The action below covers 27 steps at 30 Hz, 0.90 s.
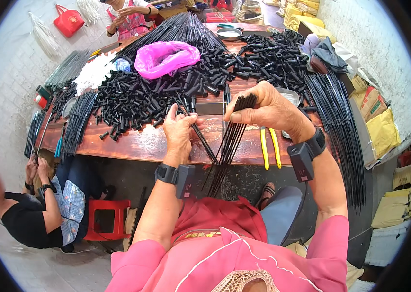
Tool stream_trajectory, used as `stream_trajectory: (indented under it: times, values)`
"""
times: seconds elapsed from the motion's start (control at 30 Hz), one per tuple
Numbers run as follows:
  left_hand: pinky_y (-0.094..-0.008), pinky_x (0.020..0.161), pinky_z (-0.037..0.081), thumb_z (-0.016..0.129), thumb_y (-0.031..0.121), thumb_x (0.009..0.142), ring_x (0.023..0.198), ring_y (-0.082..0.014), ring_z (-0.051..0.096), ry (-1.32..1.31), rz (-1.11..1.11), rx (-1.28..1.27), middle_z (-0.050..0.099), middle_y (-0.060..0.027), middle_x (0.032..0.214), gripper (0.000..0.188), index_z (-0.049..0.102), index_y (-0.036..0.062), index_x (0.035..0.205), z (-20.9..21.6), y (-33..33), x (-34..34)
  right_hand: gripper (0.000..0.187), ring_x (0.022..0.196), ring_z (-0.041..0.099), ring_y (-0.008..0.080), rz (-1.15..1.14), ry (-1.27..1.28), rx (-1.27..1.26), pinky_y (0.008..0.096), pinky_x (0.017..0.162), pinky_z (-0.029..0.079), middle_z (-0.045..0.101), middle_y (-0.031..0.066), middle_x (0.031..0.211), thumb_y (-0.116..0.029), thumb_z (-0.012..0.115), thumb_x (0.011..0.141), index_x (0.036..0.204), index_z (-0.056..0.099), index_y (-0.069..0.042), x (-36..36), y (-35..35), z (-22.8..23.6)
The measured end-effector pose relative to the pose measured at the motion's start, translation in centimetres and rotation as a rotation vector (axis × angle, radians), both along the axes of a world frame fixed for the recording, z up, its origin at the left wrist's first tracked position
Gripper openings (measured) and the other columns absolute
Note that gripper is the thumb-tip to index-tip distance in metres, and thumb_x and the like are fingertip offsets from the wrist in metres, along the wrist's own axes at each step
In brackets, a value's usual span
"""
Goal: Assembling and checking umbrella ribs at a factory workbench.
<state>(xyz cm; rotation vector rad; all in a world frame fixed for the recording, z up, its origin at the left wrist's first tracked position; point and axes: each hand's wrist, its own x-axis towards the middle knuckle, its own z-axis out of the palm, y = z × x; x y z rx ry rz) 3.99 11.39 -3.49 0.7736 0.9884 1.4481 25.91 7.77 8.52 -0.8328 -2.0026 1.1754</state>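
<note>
Over the table's near edge, my right hand (271, 109) is closed around the upper end of a bundle of thin black rods (232, 141). The bundle hangs down at a slant past the table edge. To its left, my left hand (178, 131) pinches one or two black rods (204, 142), whose lower ends lean toward the bundle. Just beyond my left hand spreads a big heap of short black tubular pieces (137, 97) with flared ends. Each wrist wears a black strapped device. Yellow-handled pliers (264, 146) lie at the table edge below my right hand.
A pink plastic bag (166, 58) rests on the heap. Long black rods (337, 136) overhang the table's right side; more rods (178, 31) pile at the back. A seated co-worker (25, 209) works at the left beside a red stool (108, 219); another person (127, 19) sits across.
</note>
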Motion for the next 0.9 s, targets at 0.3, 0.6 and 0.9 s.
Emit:
stream_trajectory:
  times: [0.3, 0.6, 0.9]
  values:
    - [-0.0328, 0.063, 0.06, 0.061, -0.006, 0.084, 0.073, -0.0227, 0.067, 0.098, -0.169, 0.079, 0.062, -0.0153, 0.091, 0.07, 0.025, -0.0084, 0.144, 2.6, 3.2, -0.3, 0.011, 0.076, 0.059, 0.0065, -0.033, 0.007, -0.119, 0.0232, 0.069, 0.048, 0.069, 0.0018, 0.081, -0.009, 0.073, 0.083, 0.089, 0.073, 0.0, 0.4, 0.2, -0.2]
    - [-0.025, 0.044, 0.05, 0.072, 0.002, 0.076, 0.058, -0.0117, 0.062, 0.528, -0.444, 0.036, 0.066, -0.0085, 0.077, 0.057, 0.052, -0.0076, 0.129, 3.0, 7.4, 3.0, 0.01, 0.077, 0.061, 0.0065, 0.011, -0.047, 0.011, 0.0252, 0.073, 0.05, 0.07, 0.0029, 0.081, -0.006, 0.072, 0.083, 0.091, 0.072, 0.0, -0.6, -0.8, 0.9]
    - [-0.0261, 0.053, 0.049, 0.071, 0.008, 0.076, 0.062, -0.0111, 0.061, 1.001, -0.17, 0.449, 0.067, -0.0064, 0.074, 0.042, 0.066, 0.002, 0.117, 1.1, 8.0, 2.7, 0.008, 0.07, 0.063, 0.0148, 0.054, -0.228, 0.133, 0.0276, 0.068, 0.05, 0.067, 0.0076, 0.077, -0.003, 0.073, 0.079, 0.086, 0.069, -0.002, -2.9, -2.5, 3.4]
